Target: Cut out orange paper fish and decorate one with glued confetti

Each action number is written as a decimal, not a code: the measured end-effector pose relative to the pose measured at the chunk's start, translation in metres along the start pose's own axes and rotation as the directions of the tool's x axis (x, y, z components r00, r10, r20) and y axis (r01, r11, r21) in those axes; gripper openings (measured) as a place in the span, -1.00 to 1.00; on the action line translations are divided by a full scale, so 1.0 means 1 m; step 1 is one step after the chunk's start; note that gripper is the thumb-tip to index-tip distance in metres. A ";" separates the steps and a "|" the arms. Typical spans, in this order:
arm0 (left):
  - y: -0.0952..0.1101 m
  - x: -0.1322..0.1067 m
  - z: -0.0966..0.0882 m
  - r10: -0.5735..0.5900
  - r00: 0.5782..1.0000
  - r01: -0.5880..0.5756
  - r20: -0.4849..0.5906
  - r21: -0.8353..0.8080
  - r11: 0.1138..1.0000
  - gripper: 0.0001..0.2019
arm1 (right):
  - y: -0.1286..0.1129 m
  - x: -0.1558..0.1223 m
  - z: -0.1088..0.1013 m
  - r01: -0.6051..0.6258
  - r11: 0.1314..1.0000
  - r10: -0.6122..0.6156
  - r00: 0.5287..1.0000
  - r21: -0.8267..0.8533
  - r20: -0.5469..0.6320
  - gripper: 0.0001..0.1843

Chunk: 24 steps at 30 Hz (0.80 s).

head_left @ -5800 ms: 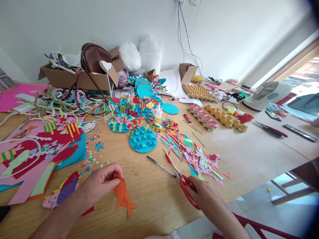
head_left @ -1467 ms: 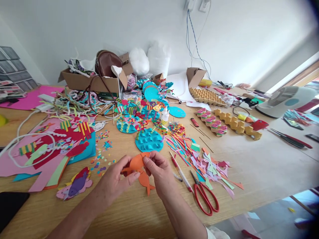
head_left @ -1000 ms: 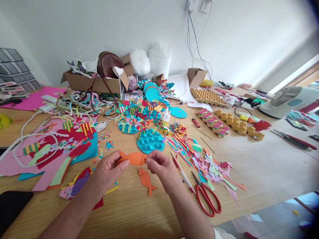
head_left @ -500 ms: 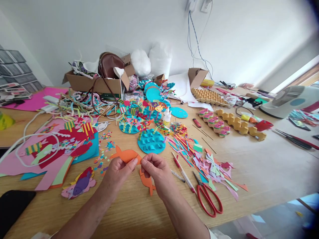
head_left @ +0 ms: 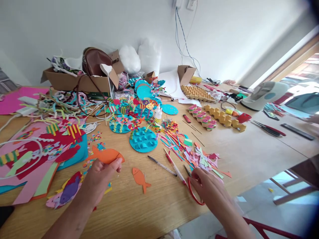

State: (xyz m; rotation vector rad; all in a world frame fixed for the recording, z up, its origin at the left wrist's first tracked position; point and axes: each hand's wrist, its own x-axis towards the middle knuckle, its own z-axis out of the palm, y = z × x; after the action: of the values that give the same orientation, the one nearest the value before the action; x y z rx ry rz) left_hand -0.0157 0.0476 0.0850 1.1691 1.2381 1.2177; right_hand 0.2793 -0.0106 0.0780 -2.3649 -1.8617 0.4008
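In my left hand (head_left: 106,176) an orange paper fish (head_left: 107,155) is pinched between thumb and fingers, held up off the table with its tail to the left. A smaller orange paper fish (head_left: 140,178) lies flat between my hands. On the right, my right hand (head_left: 205,184) is closed over the red-handled scissors (head_left: 195,196), which are partly hidden under its fingers. Just left of them lie a red pen (head_left: 175,167) and a clear pen with a black tip (head_left: 161,165). A stack of paper fish (head_left: 66,192) rests left of my left forearm.
Coloured paper scraps (head_left: 201,157) and paper strips (head_left: 174,146) spread beyond my right hand. Blue paper discs with loops (head_left: 143,141), a glue bottle (head_left: 158,114) and egg-carton strips (head_left: 224,118) stand farther back. Coloured paper sheets (head_left: 32,189) cover the left side.
My right hand has let go of the larger orange fish and moved right onto the scissors. My left hand keeps the fish and has shifted left in view. The view has turned right.
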 end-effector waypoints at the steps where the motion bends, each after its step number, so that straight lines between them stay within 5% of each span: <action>1: -0.001 0.001 -0.001 -0.006 1.000 0.006 0.015 -0.009 1.000 -0.86 | 0.012 -0.003 0.001 -0.029 0.996 0.033 0.999 -0.085 0.037 -0.82; 5: 0.001 0.004 0.005 -0.027 0.998 0.029 0.062 -0.036 0.999 -0.85 | 0.026 -0.010 0.011 -0.129 0.975 0.162 0.971 -0.182 0.179 -0.95; 9: 0.013 0.004 0.010 -0.047 0.996 0.053 0.079 -0.078 0.996 -0.84 | 0.030 -0.011 0.016 -0.143 0.974 0.170 0.973 -0.173 0.153 -0.86; 14: 0.019 0.004 0.005 -0.065 0.996 0.074 0.066 -0.143 0.987 -0.86 | 0.038 -0.022 -0.001 0.003 0.982 -0.018 0.997 0.187 0.076 -0.74; 17: 0.019 0.003 0.003 -0.053 0.996 0.062 0.069 -0.151 0.987 -0.85 | 0.008 -0.030 -0.012 0.106 0.834 -0.201 0.972 0.542 0.119 -0.83; 21: 0.023 0.002 0.005 -0.043 0.996 0.056 0.083 -0.157 0.986 -0.85 | -0.054 -0.031 -0.011 0.079 0.634 -0.234 0.968 0.769 0.093 -0.72; 24: 0.028 0.000 0.007 -0.029 0.994 0.048 0.107 -0.175 0.983 -0.85 | -0.089 -0.022 -0.003 0.167 0.591 -0.464 0.871 0.789 0.163 -0.77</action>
State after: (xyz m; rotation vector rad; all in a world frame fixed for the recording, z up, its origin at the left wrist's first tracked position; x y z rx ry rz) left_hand -0.0094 0.0482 0.1128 1.0589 1.0476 1.1978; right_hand 0.1916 -0.0100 0.1054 -1.4022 -1.6871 1.3360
